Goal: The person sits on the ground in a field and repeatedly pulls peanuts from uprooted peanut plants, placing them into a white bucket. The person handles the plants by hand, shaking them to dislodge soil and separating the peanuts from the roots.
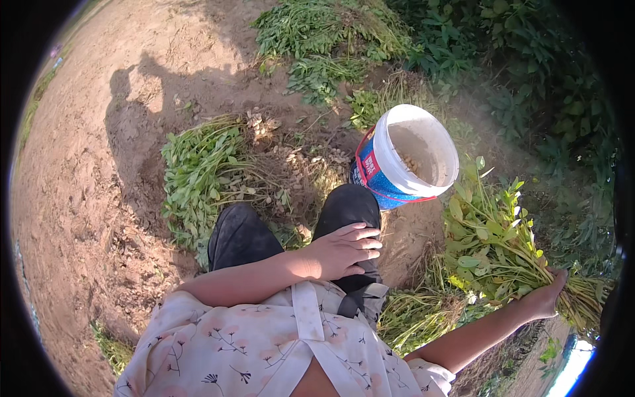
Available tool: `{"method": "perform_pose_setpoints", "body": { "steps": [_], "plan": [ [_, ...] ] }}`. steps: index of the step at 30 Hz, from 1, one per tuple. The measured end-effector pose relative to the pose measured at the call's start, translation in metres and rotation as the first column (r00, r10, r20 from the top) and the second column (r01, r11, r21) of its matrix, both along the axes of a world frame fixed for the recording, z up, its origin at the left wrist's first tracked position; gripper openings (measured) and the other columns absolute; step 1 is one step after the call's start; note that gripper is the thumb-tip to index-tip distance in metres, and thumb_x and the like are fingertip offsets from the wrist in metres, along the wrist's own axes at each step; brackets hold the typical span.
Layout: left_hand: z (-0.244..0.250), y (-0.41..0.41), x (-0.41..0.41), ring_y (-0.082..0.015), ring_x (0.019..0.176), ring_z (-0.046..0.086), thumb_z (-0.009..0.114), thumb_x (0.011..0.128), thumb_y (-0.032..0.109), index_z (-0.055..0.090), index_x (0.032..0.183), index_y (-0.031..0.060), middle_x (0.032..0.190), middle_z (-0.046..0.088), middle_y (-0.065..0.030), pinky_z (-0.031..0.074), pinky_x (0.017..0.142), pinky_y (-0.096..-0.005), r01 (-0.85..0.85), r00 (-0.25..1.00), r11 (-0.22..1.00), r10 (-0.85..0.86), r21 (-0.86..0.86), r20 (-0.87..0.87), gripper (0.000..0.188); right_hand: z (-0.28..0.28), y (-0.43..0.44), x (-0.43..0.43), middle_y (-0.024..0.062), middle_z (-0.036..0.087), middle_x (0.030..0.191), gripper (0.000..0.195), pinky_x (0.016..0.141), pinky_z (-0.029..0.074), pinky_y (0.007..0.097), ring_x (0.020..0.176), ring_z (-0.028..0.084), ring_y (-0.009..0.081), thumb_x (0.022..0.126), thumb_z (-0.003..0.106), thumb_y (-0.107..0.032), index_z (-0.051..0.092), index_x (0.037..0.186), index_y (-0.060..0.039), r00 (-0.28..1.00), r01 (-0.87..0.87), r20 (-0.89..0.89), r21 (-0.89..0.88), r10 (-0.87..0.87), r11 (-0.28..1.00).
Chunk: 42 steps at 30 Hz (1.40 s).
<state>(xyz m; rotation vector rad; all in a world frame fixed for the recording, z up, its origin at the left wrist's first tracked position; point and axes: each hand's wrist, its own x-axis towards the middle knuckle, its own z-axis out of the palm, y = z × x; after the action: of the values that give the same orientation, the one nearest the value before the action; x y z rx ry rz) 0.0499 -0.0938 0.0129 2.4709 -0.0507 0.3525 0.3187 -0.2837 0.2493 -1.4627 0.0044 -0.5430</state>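
My right hand, stretched out to the right, grips the stems of a bunch of peanut plants. The leafy tops point up and left; the root end runs toward the dark picture rim, where detail is lost. Across my lap, my left hand lies on the right knee of my dark trousers, fingers somewhat apart and holding nothing. Just beyond that knee stands a white plastic bucket with a blue printed side and a red handle. Some peanuts are visible low inside it.
Uprooted peanut plants lie left of my knees, with loose peanut pods beside their roots. Another heap of plants lies farther ahead. More pulled plants rest by my right hip. Dense green plants border the bare soil.
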Motion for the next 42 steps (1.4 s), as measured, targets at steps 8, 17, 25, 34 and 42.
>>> {"method": "perform_pose_setpoints", "body": {
  "steps": [8, 17, 25, 34, 42],
  "plan": [
    [0.001, -0.006, 0.007, -0.0243, 0.145, 0.029, 0.069, 0.087, 0.029, 0.056, 0.135, 0.0084, 0.145, 0.046, -0.0053, 0.018, 0.123, -0.0439, 0.025, 0.998, 0.997, -0.028, 0.069, 0.049, 0.053, -0.324, 0.069, -0.036, 0.0223, 0.069, 0.097, 0.060, 0.080, 0.053, 0.0430, 0.089, 0.068, 0.0376, 0.072, 0.072, -0.013, 0.051, 0.125, 0.0031, 0.722, -0.681, -0.525, -0.654, 0.451, 0.330],
    [0.002, -0.003, -0.004, -0.0230, 0.147, 0.026, 0.067, 0.090, 0.030, 0.056, 0.134, 0.0098, 0.147, 0.046, -0.0044, 0.016, 0.123, -0.0431, -0.002, 0.997, 0.999, -0.001, 0.042, 0.071, 0.050, -0.113, 0.042, -0.004, 0.0160, 0.062, 0.109, 0.047, 0.085, 0.053, 0.0363, 0.092, 0.062, 0.0226, 0.081, 0.072, -0.009, 0.052, 0.121, 0.0054, 0.902, -0.332, 0.087, -0.487, 0.424, 0.808],
    [0.006, -0.003, -0.002, -0.0222, 0.148, 0.024, 0.065, 0.091, 0.030, 0.054, 0.136, 0.0090, 0.147, 0.045, -0.0040, 0.015, 0.123, -0.0425, 0.013, 1.000, 1.000, -0.013, 0.023, 0.017, 0.051, -0.091, 0.018, -0.005, 0.0166, 0.064, 0.097, 0.032, 0.072, 0.059, 0.0351, 0.083, 0.066, 0.0260, 0.076, 0.073, -0.015, 0.058, 0.097, 0.0033, 0.975, -0.126, 0.125, -0.363, 0.182, 0.923],
    [0.002, -0.004, 0.004, -0.0254, 0.145, 0.030, 0.069, 0.087, 0.031, 0.056, 0.134, 0.0086, 0.144, 0.047, -0.0061, 0.020, 0.122, -0.0441, 0.016, 0.998, 0.995, -0.021, 0.094, 0.055, 0.054, -0.284, 0.066, -0.041, 0.0203, 0.069, 0.098, 0.047, 0.084, 0.052, 0.0400, 0.089, 0.068, 0.0330, 0.072, 0.071, -0.007, 0.056, 0.115, 0.0057, 0.695, -0.691, -0.424, -0.617, 0.581, 0.376],
    [0.003, -0.005, 0.000, -0.0226, 0.148, 0.025, 0.062, 0.093, 0.030, 0.053, 0.138, 0.0115, 0.148, 0.045, -0.0037, 0.013, 0.123, -0.0425, 0.001, 1.000, 0.999, -0.003, 0.050, 0.027, 0.049, -0.074, 0.033, -0.026, 0.0084, 0.060, 0.089, 0.019, 0.077, 0.048, 0.0332, 0.080, 0.057, 0.0189, 0.086, 0.068, -0.009, 0.056, 0.097, 0.0010, 0.906, -0.281, 0.161, -0.464, 0.392, 0.840]
  ]
}}
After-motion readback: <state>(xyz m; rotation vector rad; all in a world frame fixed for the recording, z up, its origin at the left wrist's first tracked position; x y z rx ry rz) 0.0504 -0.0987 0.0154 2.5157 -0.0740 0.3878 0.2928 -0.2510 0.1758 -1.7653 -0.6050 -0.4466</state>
